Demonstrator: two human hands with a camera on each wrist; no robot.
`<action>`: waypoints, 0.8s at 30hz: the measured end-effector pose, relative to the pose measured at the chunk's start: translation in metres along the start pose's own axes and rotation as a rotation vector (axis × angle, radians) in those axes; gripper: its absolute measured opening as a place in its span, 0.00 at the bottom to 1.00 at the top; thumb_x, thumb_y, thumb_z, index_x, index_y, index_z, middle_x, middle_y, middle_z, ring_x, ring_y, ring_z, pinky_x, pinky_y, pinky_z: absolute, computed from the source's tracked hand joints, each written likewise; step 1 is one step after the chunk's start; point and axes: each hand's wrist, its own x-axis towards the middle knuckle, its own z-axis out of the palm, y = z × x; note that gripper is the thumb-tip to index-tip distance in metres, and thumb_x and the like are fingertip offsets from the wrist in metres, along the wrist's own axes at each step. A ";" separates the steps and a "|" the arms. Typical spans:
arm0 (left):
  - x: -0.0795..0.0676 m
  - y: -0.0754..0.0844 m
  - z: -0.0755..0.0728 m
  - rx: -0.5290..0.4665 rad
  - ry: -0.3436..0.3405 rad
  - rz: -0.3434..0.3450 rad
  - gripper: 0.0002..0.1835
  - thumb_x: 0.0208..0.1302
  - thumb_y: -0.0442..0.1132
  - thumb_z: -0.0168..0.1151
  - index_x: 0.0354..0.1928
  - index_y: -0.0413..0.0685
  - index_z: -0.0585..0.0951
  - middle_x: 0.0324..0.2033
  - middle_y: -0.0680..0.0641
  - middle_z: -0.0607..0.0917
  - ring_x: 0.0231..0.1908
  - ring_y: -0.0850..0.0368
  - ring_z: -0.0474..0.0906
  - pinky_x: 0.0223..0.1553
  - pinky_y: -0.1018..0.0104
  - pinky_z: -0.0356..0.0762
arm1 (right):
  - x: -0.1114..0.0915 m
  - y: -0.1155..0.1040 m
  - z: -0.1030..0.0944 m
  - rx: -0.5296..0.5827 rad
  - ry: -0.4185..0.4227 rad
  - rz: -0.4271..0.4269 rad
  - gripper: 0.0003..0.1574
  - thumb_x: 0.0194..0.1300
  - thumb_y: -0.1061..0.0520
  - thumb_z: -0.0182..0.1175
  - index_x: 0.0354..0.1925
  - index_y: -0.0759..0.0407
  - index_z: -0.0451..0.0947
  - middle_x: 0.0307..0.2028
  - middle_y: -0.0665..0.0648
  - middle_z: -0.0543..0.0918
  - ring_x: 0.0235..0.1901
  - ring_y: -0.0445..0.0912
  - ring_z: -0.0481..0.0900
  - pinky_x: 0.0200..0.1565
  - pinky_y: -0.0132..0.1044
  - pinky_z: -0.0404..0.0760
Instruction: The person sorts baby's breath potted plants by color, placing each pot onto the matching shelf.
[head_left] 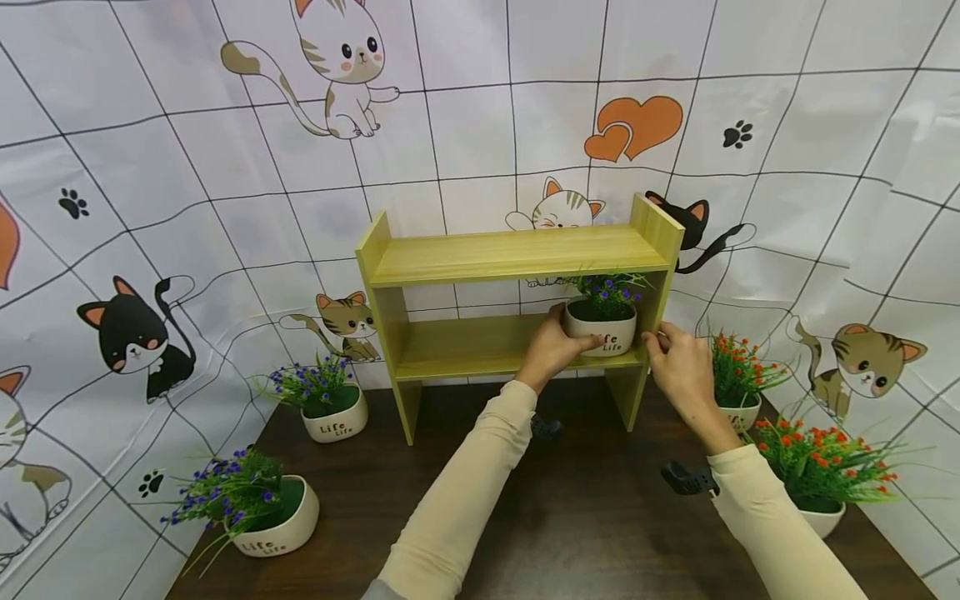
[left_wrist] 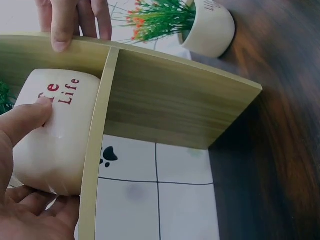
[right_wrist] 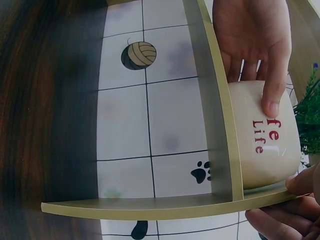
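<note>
A white oval flowerpot (head_left: 621,323) with "Life" lettering and purple flowers (head_left: 609,293) stands at the right end of the lower board of a pale wooden two-tier shelf (head_left: 517,255). My left hand (head_left: 553,346) grips this pot from its left, thumb across the lettered front and fingers around the side and back. The pot (right_wrist: 270,150) sits close to the shelf's right side panel (left_wrist: 170,95). At that panel, my right hand (head_left: 684,367) pinches the front edge, thumb on the inner side and fingers outside. Part of the flowers is hidden under the top board.
On the dark wooden table (head_left: 555,517), two pots with purple flowers, one behind (head_left: 337,423) and one in front (head_left: 288,529), stand left of the shelf. Two orange-flowered pots, one behind (head_left: 741,413) and one in front (head_left: 823,523), stand to its right. A cat-patterned wall (head_left: 472,133) rises behind.
</note>
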 end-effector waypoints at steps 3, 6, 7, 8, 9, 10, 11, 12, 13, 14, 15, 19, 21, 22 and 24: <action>0.002 0.000 0.002 0.000 0.000 0.005 0.49 0.64 0.49 0.78 0.82 0.48 0.63 0.67 0.41 0.81 0.65 0.44 0.81 0.65 0.48 0.80 | 0.000 0.001 0.001 0.000 0.000 -0.003 0.12 0.74 0.62 0.65 0.42 0.74 0.86 0.32 0.72 0.90 0.30 0.71 0.88 0.40 0.70 0.83; 0.003 0.000 0.004 0.006 0.004 0.013 0.50 0.65 0.49 0.77 0.83 0.47 0.61 0.69 0.40 0.80 0.66 0.44 0.80 0.67 0.47 0.79 | 0.000 0.001 0.002 0.001 0.000 -0.005 0.12 0.74 0.62 0.65 0.43 0.74 0.86 0.31 0.72 0.90 0.29 0.71 0.87 0.39 0.69 0.83; 0.003 0.000 0.004 0.011 0.005 0.016 0.51 0.65 0.49 0.77 0.83 0.47 0.60 0.69 0.40 0.80 0.67 0.44 0.80 0.67 0.47 0.78 | 0.001 0.001 0.002 0.001 0.001 -0.005 0.12 0.74 0.62 0.65 0.43 0.74 0.86 0.32 0.72 0.90 0.29 0.71 0.88 0.39 0.69 0.83; 0.003 0.000 0.004 0.014 0.007 0.016 0.51 0.65 0.49 0.77 0.84 0.46 0.59 0.70 0.40 0.79 0.67 0.44 0.79 0.68 0.47 0.78 | 0.001 0.001 0.002 0.000 0.001 -0.005 0.12 0.74 0.62 0.65 0.43 0.74 0.86 0.32 0.72 0.90 0.29 0.71 0.87 0.39 0.70 0.83; 0.004 0.001 0.004 0.017 0.007 0.018 0.52 0.65 0.49 0.77 0.84 0.46 0.58 0.70 0.40 0.79 0.67 0.44 0.79 0.68 0.47 0.78 | 0.001 0.001 0.002 0.000 0.002 -0.003 0.12 0.74 0.62 0.65 0.44 0.74 0.86 0.32 0.72 0.90 0.29 0.72 0.87 0.39 0.70 0.83; 0.003 0.000 0.004 0.020 0.007 0.019 0.52 0.66 0.49 0.76 0.85 0.46 0.58 0.71 0.40 0.78 0.68 0.43 0.79 0.68 0.47 0.78 | 0.001 0.001 0.002 -0.002 0.002 -0.002 0.12 0.74 0.62 0.64 0.44 0.74 0.86 0.32 0.72 0.90 0.29 0.72 0.87 0.39 0.70 0.82; 0.003 0.000 0.004 0.022 0.007 0.019 0.53 0.66 0.50 0.76 0.85 0.46 0.57 0.71 0.40 0.78 0.68 0.43 0.79 0.68 0.47 0.78 | 0.001 0.001 0.002 -0.002 0.002 0.001 0.13 0.74 0.62 0.64 0.44 0.74 0.86 0.33 0.72 0.90 0.30 0.72 0.87 0.40 0.70 0.82; 0.003 0.000 0.005 0.021 0.007 0.019 0.53 0.66 0.50 0.76 0.85 0.46 0.56 0.72 0.40 0.77 0.68 0.43 0.78 0.68 0.47 0.77 | 0.001 0.001 0.002 -0.003 0.001 0.004 0.13 0.74 0.62 0.64 0.45 0.74 0.86 0.33 0.72 0.90 0.31 0.73 0.87 0.40 0.70 0.82; 0.003 0.000 0.005 0.021 0.007 0.020 0.53 0.66 0.50 0.76 0.85 0.46 0.56 0.72 0.40 0.77 0.69 0.43 0.78 0.68 0.47 0.78 | 0.001 0.001 0.002 -0.003 0.000 0.006 0.13 0.74 0.61 0.64 0.45 0.74 0.86 0.34 0.72 0.90 0.32 0.73 0.88 0.41 0.70 0.82; 0.003 0.000 0.005 0.019 0.009 0.021 0.53 0.66 0.50 0.76 0.85 0.46 0.56 0.72 0.40 0.77 0.68 0.43 0.78 0.68 0.47 0.78 | 0.001 0.000 0.002 -0.004 -0.001 0.008 0.13 0.74 0.61 0.65 0.46 0.74 0.86 0.34 0.72 0.90 0.32 0.73 0.88 0.41 0.70 0.82; 0.003 0.000 0.005 0.019 0.008 0.023 0.53 0.66 0.50 0.76 0.85 0.46 0.57 0.72 0.40 0.77 0.68 0.43 0.79 0.68 0.47 0.78 | 0.001 0.000 0.001 -0.004 -0.002 0.009 0.13 0.74 0.61 0.65 0.46 0.74 0.86 0.34 0.72 0.90 0.33 0.73 0.88 0.42 0.71 0.82; 0.003 0.000 0.006 0.024 0.015 0.033 0.53 0.65 0.49 0.76 0.84 0.45 0.57 0.71 0.39 0.78 0.68 0.43 0.79 0.68 0.47 0.78 | 0.001 0.000 0.000 -0.007 -0.001 0.007 0.13 0.74 0.61 0.65 0.44 0.74 0.86 0.32 0.72 0.90 0.32 0.74 0.87 0.42 0.71 0.82; 0.004 -0.001 0.007 0.030 0.013 0.036 0.53 0.65 0.49 0.76 0.85 0.44 0.56 0.71 0.39 0.77 0.68 0.43 0.79 0.68 0.47 0.77 | 0.001 0.000 0.000 -0.009 0.000 0.006 0.12 0.74 0.61 0.65 0.43 0.74 0.86 0.31 0.72 0.90 0.30 0.73 0.87 0.41 0.70 0.82; 0.005 -0.001 0.007 0.033 0.012 0.039 0.54 0.65 0.48 0.76 0.85 0.44 0.56 0.71 0.39 0.77 0.68 0.43 0.79 0.68 0.47 0.77 | 0.001 0.000 0.000 -0.009 -0.002 0.008 0.12 0.74 0.61 0.65 0.43 0.74 0.86 0.31 0.72 0.90 0.30 0.73 0.87 0.41 0.70 0.82; 0.005 -0.001 0.007 0.030 0.005 0.045 0.54 0.65 0.48 0.77 0.85 0.44 0.56 0.71 0.39 0.77 0.68 0.43 0.79 0.68 0.47 0.78 | 0.001 0.001 0.000 -0.007 -0.007 0.015 0.12 0.74 0.61 0.65 0.43 0.73 0.86 0.32 0.72 0.90 0.31 0.73 0.87 0.41 0.70 0.82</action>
